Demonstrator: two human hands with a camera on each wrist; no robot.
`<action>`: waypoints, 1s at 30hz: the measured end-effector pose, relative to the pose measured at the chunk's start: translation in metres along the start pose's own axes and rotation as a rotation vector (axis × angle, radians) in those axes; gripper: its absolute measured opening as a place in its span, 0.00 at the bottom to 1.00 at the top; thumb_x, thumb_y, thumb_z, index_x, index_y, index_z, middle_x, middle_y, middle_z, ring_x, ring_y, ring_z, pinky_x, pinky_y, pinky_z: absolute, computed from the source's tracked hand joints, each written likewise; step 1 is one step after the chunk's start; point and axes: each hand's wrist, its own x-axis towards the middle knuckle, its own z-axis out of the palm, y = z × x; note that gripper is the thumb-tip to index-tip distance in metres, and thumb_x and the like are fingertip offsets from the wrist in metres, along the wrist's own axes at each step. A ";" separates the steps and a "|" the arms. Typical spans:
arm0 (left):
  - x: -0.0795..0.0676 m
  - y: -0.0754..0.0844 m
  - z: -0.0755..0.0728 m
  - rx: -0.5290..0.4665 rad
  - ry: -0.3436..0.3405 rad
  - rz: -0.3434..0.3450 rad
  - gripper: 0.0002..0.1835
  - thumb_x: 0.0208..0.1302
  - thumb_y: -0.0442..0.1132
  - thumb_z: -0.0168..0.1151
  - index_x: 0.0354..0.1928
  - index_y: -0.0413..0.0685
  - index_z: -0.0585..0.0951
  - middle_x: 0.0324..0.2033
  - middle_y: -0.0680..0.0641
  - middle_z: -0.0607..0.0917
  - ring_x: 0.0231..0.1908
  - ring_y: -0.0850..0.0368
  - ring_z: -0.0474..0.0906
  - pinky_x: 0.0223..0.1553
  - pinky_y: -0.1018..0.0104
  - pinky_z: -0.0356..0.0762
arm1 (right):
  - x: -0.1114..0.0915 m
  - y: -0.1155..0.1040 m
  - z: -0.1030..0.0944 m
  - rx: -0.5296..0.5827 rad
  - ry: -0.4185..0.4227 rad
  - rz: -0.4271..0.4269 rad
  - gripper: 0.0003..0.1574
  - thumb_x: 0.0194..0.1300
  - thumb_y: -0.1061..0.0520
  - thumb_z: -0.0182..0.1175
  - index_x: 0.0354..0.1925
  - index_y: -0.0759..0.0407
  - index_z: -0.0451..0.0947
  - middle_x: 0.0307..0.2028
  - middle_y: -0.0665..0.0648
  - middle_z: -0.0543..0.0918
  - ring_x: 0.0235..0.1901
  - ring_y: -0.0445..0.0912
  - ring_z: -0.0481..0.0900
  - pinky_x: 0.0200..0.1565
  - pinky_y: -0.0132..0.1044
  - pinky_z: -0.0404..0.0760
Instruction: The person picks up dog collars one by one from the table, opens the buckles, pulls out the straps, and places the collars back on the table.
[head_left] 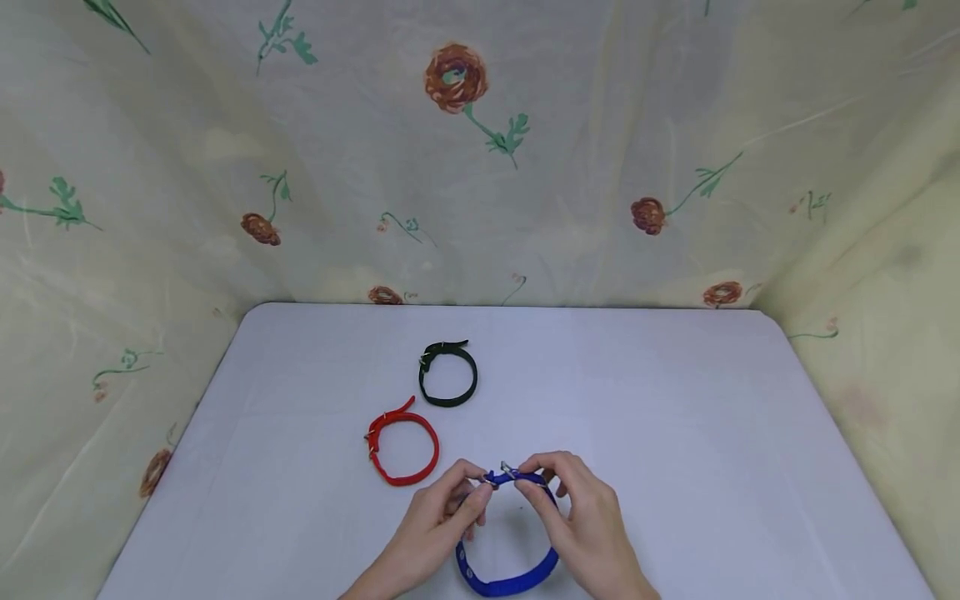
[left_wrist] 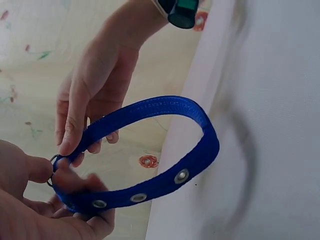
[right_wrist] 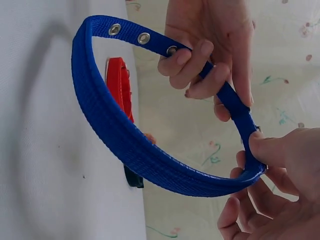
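Both hands hold a blue collar bent into a loop, low in the head view. My left hand pinches the strap near its metal fittings, left of the buckle. Just right of the buckle, my right hand pinches the band between thumb and fingers. Several metal eyelets line the strap in the left wrist view, on the part running from the left hand. The collar's loop hangs between the hands, and in the right wrist view the band stands in front of the table. Fingers partly hide the buckle.
A red collar, buckled in a ring, lies on the white table left of the hands. Behind it rests a dark green or black collar, also looped. Flower-printed cloth hangs behind and beside the table.
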 end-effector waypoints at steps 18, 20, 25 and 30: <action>-0.004 -0.004 -0.009 -0.102 0.049 -0.092 0.25 0.83 0.59 0.54 0.59 0.43 0.74 0.31 0.50 0.82 0.33 0.58 0.81 0.41 0.72 0.82 | 0.006 0.008 -0.019 0.054 0.066 0.268 0.08 0.80 0.58 0.63 0.53 0.55 0.78 0.41 0.48 0.92 0.35 0.32 0.79 0.37 0.27 0.76; -0.004 -0.005 -0.012 -0.114 0.056 -0.083 0.25 0.83 0.60 0.53 0.60 0.44 0.73 0.33 0.49 0.85 0.35 0.57 0.84 0.44 0.72 0.83 | 0.007 0.011 -0.023 0.085 0.045 0.314 0.08 0.82 0.56 0.60 0.55 0.55 0.77 0.43 0.49 0.92 0.37 0.32 0.81 0.39 0.27 0.78; -0.005 -0.007 -0.021 -0.123 0.101 -0.071 0.27 0.82 0.63 0.53 0.61 0.47 0.67 0.45 0.45 0.93 0.42 0.54 0.92 0.58 0.66 0.85 | 0.011 0.020 -0.035 0.187 0.047 0.432 0.11 0.85 0.52 0.57 0.55 0.57 0.77 0.47 0.54 0.90 0.43 0.33 0.83 0.45 0.24 0.81; -0.004 -0.012 -0.031 -0.123 0.153 -0.063 0.24 0.84 0.59 0.51 0.63 0.47 0.65 0.51 0.45 0.94 0.47 0.53 0.94 0.65 0.54 0.85 | 0.015 0.033 -0.048 0.283 0.050 0.536 0.15 0.85 0.52 0.56 0.61 0.58 0.74 0.46 0.43 0.87 0.42 0.34 0.83 0.45 0.25 0.82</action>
